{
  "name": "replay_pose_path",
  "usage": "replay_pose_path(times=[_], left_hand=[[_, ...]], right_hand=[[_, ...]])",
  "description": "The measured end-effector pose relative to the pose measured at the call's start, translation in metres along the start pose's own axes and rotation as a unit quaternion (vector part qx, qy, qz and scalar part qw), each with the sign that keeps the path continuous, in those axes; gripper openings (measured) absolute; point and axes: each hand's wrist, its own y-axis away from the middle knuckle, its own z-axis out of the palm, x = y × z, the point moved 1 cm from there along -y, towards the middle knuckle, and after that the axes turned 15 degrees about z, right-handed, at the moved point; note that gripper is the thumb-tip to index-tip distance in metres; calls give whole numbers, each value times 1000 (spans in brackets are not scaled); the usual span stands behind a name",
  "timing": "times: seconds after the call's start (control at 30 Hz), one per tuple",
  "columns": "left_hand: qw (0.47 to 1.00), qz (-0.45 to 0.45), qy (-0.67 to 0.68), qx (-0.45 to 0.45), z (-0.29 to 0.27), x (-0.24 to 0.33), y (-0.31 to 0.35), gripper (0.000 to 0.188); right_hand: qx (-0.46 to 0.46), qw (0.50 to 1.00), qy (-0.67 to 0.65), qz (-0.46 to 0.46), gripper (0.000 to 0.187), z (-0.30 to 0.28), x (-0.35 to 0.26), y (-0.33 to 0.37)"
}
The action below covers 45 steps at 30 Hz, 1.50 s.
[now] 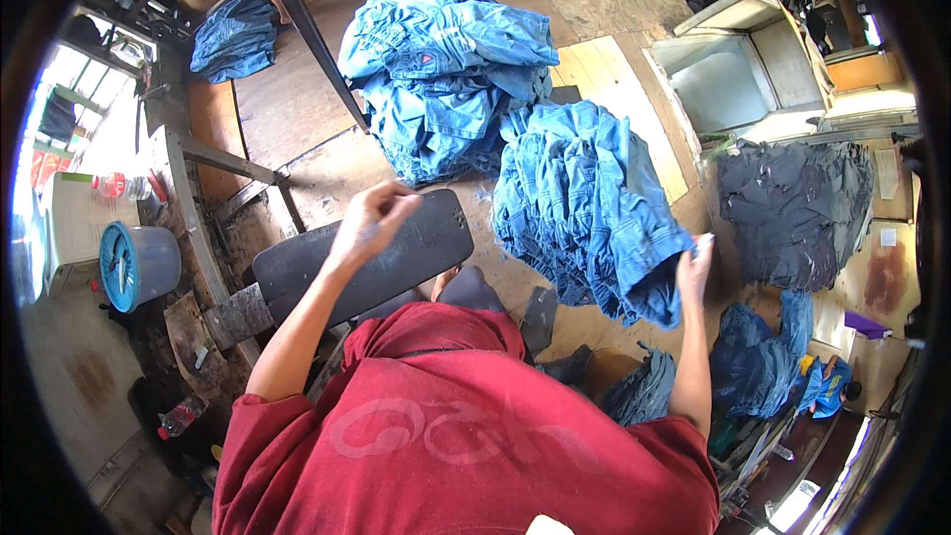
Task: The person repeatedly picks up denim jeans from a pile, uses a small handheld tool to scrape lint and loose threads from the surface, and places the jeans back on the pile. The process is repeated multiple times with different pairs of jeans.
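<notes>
My right hand (pixel 696 263) grips the edge of a blue denim garment (pixel 649 238) at the right end of a bunched denim pile (pixel 570 193). The fabric there hangs open in a dark fold, and some of my fingers are hidden by it. My left hand (pixel 374 223) is raised over a black padded board (pixel 367 256), its fingers curled in and no cloth showing in them. Just beyond it, a taller heap of blue denim garments (pixel 446 69) rises from the floor. Its upper pieces show gathered, stitched bands.
A stack of dark grey cloth (pixel 792 213) lies at the right, with more denim (pixel 748 362) below it. Beside a wooden frame (pixel 198 218) at the left stands a bucket with a blue rim (pixel 149 267). Another denim bundle (pixel 238 37) lies far left.
</notes>
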Motion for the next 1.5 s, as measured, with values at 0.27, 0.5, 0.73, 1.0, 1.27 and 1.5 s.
replay_pose_path(times=[0.27,0.5,0.73,1.0,1.27,1.5], left_hand=[[908,229,219,-273,92,166,-62,32],[832,21,553,-33,111,189,-174,54],[683,-84,656,311,61,-19,-164,45],[732,-323,462,382,126,-97,18,44],[751,-291,447,389,60,-81,77,35],[813,-278,355,369,-33,-104,150,15]], right_hand=[[158,969,-140,-128,42,-63,-229,-122],[38,899,-358,-249,30,4,-420,-68],[-6,926,-186,-328,28,221,-398,51],[-198,948,-126,-213,42,220,-277,208],[-455,865,-176,-115,41,176,-341,294],[-571,782,-183,-172,37,214,-401,357]])
